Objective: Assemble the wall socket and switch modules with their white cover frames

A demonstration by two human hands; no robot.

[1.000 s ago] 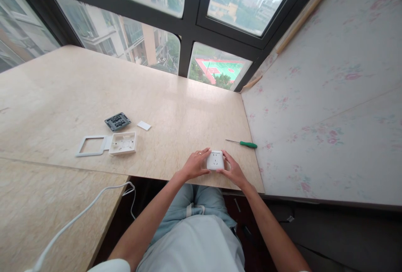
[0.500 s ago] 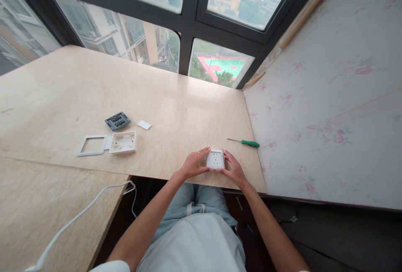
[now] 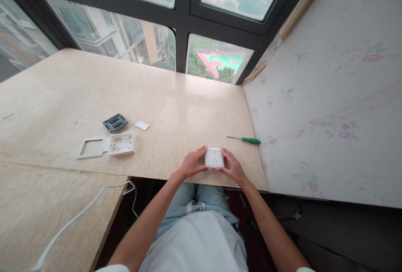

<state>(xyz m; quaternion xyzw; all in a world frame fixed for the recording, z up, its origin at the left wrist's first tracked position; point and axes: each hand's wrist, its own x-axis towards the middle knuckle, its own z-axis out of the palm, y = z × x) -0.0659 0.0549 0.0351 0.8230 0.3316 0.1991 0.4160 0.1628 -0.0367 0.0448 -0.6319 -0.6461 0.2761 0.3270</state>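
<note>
A white wall socket (image 3: 215, 158) with slotted holes in its face is gripped between my two hands near the front edge of the stone-patterned tabletop. My left hand (image 3: 194, 162) closes on its left side, thumb at the lower corner and fingers at the upper one. On the opposite side my right hand (image 3: 233, 165) holds it the same way. Whether the socket rests on the surface or is slightly lifted, I cannot tell. Beyond my right hand lies a screwdriver (image 3: 248, 140) with a green handle, its thin shaft pointing left.
Left of my hands lie an open white back box (image 3: 122, 144), a white frame (image 3: 91, 148), a dark grey slotted plate (image 3: 115, 123) and a small white cover piece (image 3: 142, 125). A white cable (image 3: 84, 211) crosses the lower left surface. A flowered wall (image 3: 314, 108) bounds the right side.
The socket's face now looks flatter against its surround, where a dark gap showed along the upper edge before. Both hands keep their grip. The view has shifted slightly.
</note>
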